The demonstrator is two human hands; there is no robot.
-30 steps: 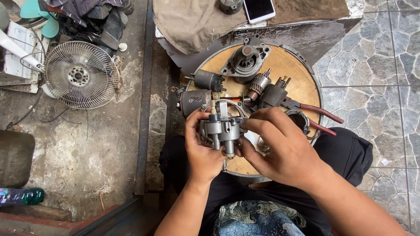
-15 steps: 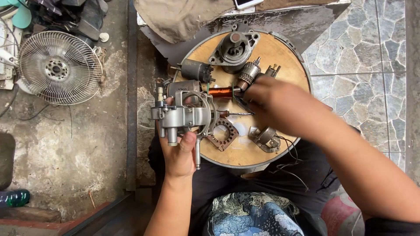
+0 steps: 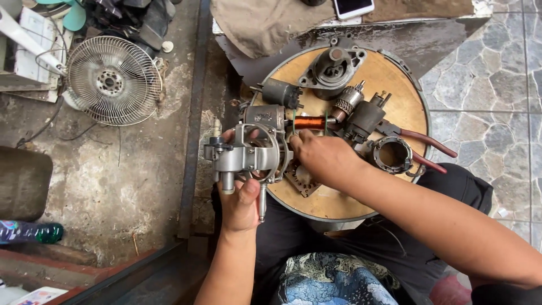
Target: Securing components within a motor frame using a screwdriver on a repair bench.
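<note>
The left hand (image 3: 240, 197) grips a grey cast-metal motor housing (image 3: 248, 155) from below, fingers wrapped around it, holding it off the near-left edge of the round wooden bench (image 3: 350, 197). The right hand (image 3: 322, 158) lies just to its right, fingers curled at the housing's open side; whether they pinch anything I cannot tell. The housing's long axis runs left to right, and just beyond the right hand lies a copper-wound armature (image 3: 310, 122)
</note>
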